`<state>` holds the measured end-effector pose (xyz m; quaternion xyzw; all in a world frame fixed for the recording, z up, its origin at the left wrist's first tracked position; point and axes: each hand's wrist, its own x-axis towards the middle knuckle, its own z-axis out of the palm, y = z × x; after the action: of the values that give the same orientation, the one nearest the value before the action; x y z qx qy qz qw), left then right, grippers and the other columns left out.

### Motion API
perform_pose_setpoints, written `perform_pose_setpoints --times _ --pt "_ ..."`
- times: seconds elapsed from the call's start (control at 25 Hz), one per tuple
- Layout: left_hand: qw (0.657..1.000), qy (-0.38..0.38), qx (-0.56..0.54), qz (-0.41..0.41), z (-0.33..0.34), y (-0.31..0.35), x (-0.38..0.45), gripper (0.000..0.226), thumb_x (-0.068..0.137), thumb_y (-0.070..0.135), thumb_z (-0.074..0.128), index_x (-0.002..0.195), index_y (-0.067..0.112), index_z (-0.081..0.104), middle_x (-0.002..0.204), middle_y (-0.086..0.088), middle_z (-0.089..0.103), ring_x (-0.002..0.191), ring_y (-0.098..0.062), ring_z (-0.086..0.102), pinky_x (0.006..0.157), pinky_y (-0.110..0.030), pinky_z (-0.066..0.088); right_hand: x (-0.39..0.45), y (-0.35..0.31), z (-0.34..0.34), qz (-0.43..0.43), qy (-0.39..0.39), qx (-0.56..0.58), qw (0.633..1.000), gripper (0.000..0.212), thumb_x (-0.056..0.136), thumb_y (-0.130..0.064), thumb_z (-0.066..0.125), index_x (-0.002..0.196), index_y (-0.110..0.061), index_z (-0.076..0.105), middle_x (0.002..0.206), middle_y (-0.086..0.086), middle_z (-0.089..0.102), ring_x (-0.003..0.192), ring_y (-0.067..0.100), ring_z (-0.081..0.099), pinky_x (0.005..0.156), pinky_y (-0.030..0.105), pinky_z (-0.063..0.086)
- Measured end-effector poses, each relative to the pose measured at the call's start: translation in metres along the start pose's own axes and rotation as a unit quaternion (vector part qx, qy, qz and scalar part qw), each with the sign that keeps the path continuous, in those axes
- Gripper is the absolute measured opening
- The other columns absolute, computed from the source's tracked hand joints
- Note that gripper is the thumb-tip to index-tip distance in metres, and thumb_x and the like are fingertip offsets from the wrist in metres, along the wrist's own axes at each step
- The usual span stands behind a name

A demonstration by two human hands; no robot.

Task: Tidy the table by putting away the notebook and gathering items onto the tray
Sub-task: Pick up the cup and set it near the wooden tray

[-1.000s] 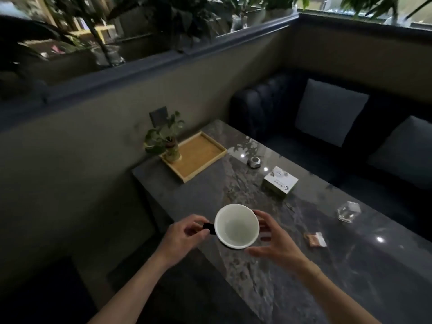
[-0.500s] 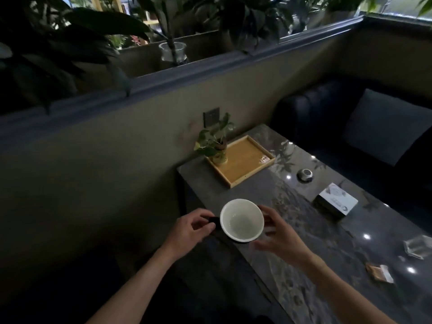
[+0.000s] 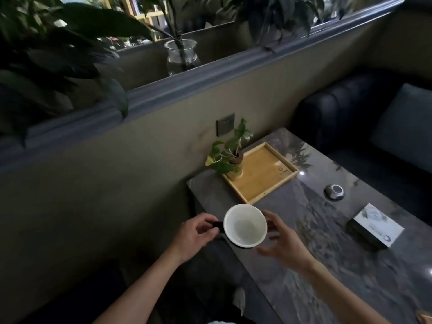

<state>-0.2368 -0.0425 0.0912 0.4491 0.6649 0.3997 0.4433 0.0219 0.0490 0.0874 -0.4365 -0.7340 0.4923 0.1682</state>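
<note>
I hold a mug (image 3: 245, 225), white inside and dark outside, above the near left edge of the dark marble table (image 3: 327, 242). My left hand (image 3: 195, 235) pinches its black handle. My right hand (image 3: 281, 242) cups its right side with fingers spread, partly blurred. A wooden tray (image 3: 264, 174) lies at the table's far left corner, just beyond the mug. A small potted plant (image 3: 230, 157) stands on the tray's left corner.
A round metal object (image 3: 334, 191) and a white box (image 3: 374, 226) lie on the table to the right of the tray. A dark sofa with a grey cushion (image 3: 406, 127) runs behind the table. A wall with a socket plate (image 3: 225, 124) borders the left.
The mug and both hands have drifted toward the tray end of the table. My view has swung left, so the glass object and the small packet have left the frame.
</note>
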Motion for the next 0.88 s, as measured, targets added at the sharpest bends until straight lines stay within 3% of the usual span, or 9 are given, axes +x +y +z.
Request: perform_pose_setpoints --times 0.16,0.36,0.6,0.76,0.88 --pt "0.999 -0.022 0.006 -0.029 0.004 0.002 0.04 0.017 0.086 0.014 0.071 0.095 0.028 0.068 0.084 -0.008 0.071 0.07 -0.017 0.065 0.058 -0.034 0.052 0.026 0.013 -0.01 0.016 0.01 -0.017 1.0 0.086 0.056 -0.024 0.09 0.117 -0.059 0.041 0.108 -0.041 0.057 0.093 -0.008 0.059 0.073 0.009 0.046" --pt "0.997 -0.068 0.019 -0.035 0.012 0.003 0.083 0.021 0.086 0.015 0.072 0.091 0.036 0.069 0.088 -0.009 0.072 0.071 -0.014 0.065 0.057 -0.03 0.053 0.041 0.028 -0.02 0.044 0.045 -0.01 0.998 0.088 0.054 -0.031 0.089 0.119 -0.06 0.038 0.111 -0.027 0.059 0.097 -0.006 0.058 0.075 0.015 0.047" --pt "0.989 -0.14 0.044 -0.023 0.021 0.002 0.136 0.017 0.084 0.014 0.074 0.094 0.026 0.069 0.09 -0.011 0.073 0.073 -0.012 0.064 0.061 -0.035 0.051 0.048 0.041 -0.021 0.082 0.104 0.004 0.991 0.09 0.054 -0.026 0.09 0.126 -0.048 0.041 0.11 -0.025 0.061 0.1 -0.008 0.057 0.077 0.004 0.041" --pt "0.972 -0.207 0.109 0.002 0.024 -0.002 0.172 0.017 0.083 0.017 0.076 0.097 0.023 0.069 0.091 0.001 0.074 0.08 0.001 0.066 0.069 -0.015 0.051 0.047 0.043 -0.009 0.115 0.158 0.019 0.981 0.092 0.055 -0.027 0.092 0.129 -0.045 0.041 0.113 -0.028 0.059 0.105 -0.008 0.055 0.082 0.004 0.04" --pt "0.954 -0.259 0.15 0.01 0.023 -0.007 0.191 0.017 0.082 0.02 0.077 0.096 0.026 0.069 0.089 0.005 0.073 0.081 0.003 0.066 0.069 -0.011 0.051 0.042 0.041 0.012 0.157 0.191 0.027 0.968 0.091 0.055 -0.029 0.091 0.128 -0.048 0.04 0.113 -0.03 0.057 0.105 -0.01 0.054 0.082 0.004 0.039"
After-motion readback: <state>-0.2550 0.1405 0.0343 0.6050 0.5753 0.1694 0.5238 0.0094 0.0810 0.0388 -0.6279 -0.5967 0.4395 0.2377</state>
